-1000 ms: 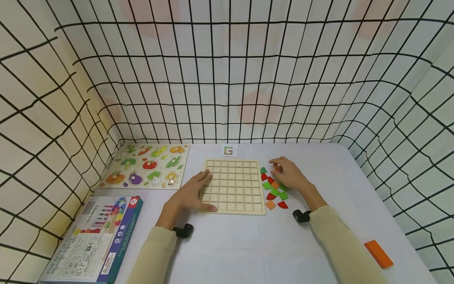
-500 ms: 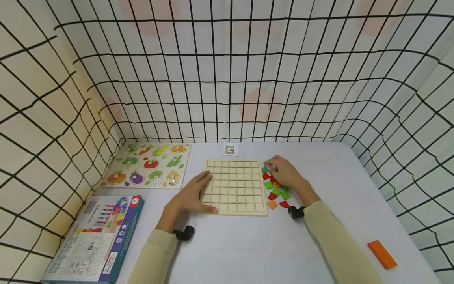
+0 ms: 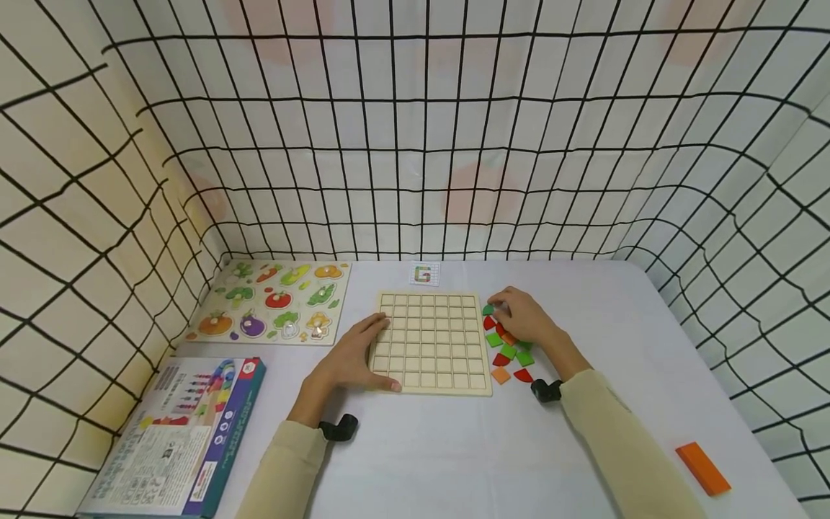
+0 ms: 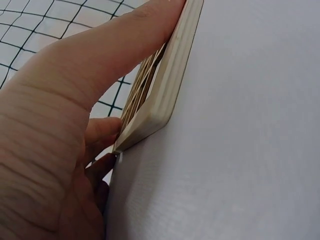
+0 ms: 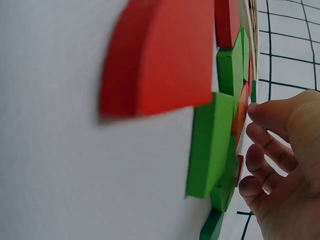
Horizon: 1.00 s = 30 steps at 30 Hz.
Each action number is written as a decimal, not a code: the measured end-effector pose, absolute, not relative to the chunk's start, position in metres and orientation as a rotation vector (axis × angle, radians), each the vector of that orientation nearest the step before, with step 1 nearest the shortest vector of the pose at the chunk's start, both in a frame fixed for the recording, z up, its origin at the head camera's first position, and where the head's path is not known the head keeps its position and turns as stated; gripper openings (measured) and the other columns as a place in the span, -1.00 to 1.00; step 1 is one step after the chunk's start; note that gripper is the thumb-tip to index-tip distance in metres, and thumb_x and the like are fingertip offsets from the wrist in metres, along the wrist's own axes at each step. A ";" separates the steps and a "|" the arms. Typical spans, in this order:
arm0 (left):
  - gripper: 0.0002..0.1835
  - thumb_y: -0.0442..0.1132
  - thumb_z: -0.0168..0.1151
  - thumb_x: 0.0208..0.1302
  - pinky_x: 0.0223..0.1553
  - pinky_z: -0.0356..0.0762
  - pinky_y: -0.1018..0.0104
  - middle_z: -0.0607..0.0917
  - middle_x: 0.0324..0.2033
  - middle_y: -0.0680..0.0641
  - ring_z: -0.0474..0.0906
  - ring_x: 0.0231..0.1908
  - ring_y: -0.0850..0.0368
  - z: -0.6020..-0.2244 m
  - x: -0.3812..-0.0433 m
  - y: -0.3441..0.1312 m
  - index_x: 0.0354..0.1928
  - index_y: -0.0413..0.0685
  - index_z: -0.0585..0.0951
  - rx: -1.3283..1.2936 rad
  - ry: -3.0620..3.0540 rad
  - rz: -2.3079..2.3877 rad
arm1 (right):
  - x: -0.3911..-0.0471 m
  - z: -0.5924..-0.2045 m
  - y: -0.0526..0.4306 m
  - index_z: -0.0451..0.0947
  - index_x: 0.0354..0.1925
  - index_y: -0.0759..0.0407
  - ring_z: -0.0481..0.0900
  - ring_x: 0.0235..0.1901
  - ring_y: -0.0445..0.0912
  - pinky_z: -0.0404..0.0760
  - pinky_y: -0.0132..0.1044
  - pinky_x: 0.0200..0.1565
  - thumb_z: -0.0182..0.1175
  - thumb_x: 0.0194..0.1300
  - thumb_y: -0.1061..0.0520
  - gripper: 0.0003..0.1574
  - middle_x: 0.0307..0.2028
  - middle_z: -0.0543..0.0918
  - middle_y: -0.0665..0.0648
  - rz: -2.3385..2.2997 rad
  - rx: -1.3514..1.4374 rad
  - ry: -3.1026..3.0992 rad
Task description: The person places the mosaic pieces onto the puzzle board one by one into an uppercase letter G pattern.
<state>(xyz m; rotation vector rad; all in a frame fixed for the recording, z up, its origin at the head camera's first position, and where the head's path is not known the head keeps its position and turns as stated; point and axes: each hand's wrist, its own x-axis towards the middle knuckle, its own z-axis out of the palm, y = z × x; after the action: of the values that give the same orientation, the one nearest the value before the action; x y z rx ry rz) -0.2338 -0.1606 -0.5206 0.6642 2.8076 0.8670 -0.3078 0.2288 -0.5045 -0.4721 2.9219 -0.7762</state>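
My left hand [image 3: 353, 355] rests on the left side of a pale wooden grid board [image 3: 433, 344], its fingers stretched over the left edge and its thumb along the near edge. In the left wrist view the thumb [image 4: 115, 47] lies along the board's rim [image 4: 172, 75]. My right hand [image 3: 524, 316] hovers at the far end of a pile of coloured tiles beside the board. Its thumb and index finger are right at a dark green tile [image 3: 488, 310]. In the right wrist view the other fingers [image 5: 256, 160] are loosely bent, with a red tile [image 5: 175, 57] large in front.
Behind the board lies a small pattern card [image 3: 424, 274] with a coloured G. A vegetable puzzle board [image 3: 269, 303] and a printed box [image 3: 175, 436] lie at left. An orange block [image 3: 703, 468] is at front right. Black netting [image 3: 424, 151] surrounds the white table.
My right hand has shifted a little left, bringing its thumb and index finger up to the dark green tile. The left hand stays on the board. The head view has shifted slightly.
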 end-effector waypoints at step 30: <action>0.31 0.45 0.47 -0.11 0.55 0.17 -0.16 0.12 0.63 -0.03 0.05 0.61 -0.10 -0.519 -0.231 -0.159 0.63 0.00 0.16 0.658 2.858 0.807 | -0.293 -0.500 0.125 0.64 0.17 0.17 0.45 -0.39 -0.10 0.51 -0.26 -0.34 0.23 0.49 0.01 -0.59 0.00 0.64 0.13 -1.043 -0.605 2.864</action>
<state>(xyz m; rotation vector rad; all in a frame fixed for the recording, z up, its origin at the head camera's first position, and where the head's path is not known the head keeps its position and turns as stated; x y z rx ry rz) -0.2313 -0.1586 -0.5187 0.6584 2.8579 0.8068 -0.2929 0.1245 -0.4998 -0.6051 2.8642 -1.0431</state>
